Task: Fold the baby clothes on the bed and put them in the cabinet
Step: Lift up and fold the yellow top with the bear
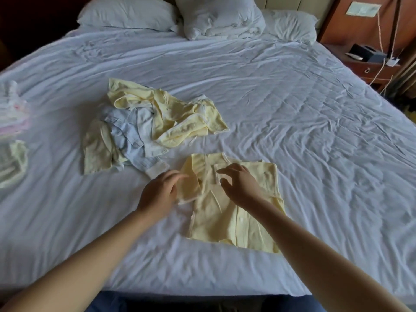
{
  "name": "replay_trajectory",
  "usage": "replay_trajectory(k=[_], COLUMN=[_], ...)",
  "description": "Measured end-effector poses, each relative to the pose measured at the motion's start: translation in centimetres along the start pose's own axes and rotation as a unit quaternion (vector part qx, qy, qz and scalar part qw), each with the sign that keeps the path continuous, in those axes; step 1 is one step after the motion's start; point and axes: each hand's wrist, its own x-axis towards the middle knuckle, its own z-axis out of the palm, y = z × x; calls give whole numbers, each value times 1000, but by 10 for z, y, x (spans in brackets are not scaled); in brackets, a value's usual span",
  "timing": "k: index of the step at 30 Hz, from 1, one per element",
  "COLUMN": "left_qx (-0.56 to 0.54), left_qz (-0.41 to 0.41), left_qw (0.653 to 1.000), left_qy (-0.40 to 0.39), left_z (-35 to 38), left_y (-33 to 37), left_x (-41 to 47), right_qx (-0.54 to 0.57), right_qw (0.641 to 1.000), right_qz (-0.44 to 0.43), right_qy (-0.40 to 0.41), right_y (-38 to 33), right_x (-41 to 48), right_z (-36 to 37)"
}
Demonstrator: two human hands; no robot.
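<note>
Now the yellow baby garment [216, 221] is seen lying flat on the white sheet of the bed [292, 109], close to the near edge, with its neck turned to the far side. Its right part is already folded inward over the chest.

The left flap [190, 188] of the garment is raised a little from the sheet and is held by the left hand [158, 195]. The grip of this hand is closed on the flap, with the fabric taken between thumb and fingers, although the picture is blurred at this place. The right hand [240, 185] is placed over the chest of the garment, near the neck. Its grip is released: the fingers are spread and lightly bent, and nothing is held in them. Whether the fingertips touch the cloth cannot be told.

Just beyond the garment and to its left, a heap of unfolded clothes [157, 118] is found, in yellow, pale blue and white, with one cuff lying near the left hand. Far to the left of the garment, at the border of the view, a stack of folded clothes [11, 122] in pink, white and yellow is seen.

Well beyond the garment, at the head of the bed, white pillows [126, 13] are laid. To the far right of the garment a wooden nightstand [371, 66] stands beside the bed, and a black box [362, 51] is set on it.
</note>
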Motion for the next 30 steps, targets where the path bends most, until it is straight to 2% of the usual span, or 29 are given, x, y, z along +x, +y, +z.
replay_trajectory(k=[3,6,8,10,12,16,19,21,23,26,30], left_qx=[-4,-22,-24,-19,-18,-31,-67,-91,-95,-92,-84], left_qz=[-9,-13,-19,-26,-42,-71,-69,-60,-43,-20,-24], left_qw=[997,994,991,990,988,984,989,991,992,991,988], left_qy=[-73,-106,-128,-139,-150,-162,-114,-79,-75,-91,-125], left_z=[1,2,1,-3,-7,-16,-20,-20,-16,-3,19], left_y=[-16,-19,-19,-17,-14,-7,6,23,40,62,80], left_x=[-14,-20,-21,-20,-17,-10,-2,8,19,35,55], right_qx=[38,61,45,-1,-2,171,366,443,461,440,354], right_qw=[999,993,990,990,989,972,909,870,856,855,883], right_qz=[11,82,117,113,112,154,200,214,220,236,256], right_qy=[-24,-57,-64,-87,-100,-37,9,42,85,139,173], right_y=[-36,-53,-57,-59,-61,-65,-65,-61,-50,-20,27], right_x=[2,3,4,6,9,13,17,19,20,18,17], right_z=[13,29,37,42,42,22,-2,-18,-31,-41,-42])
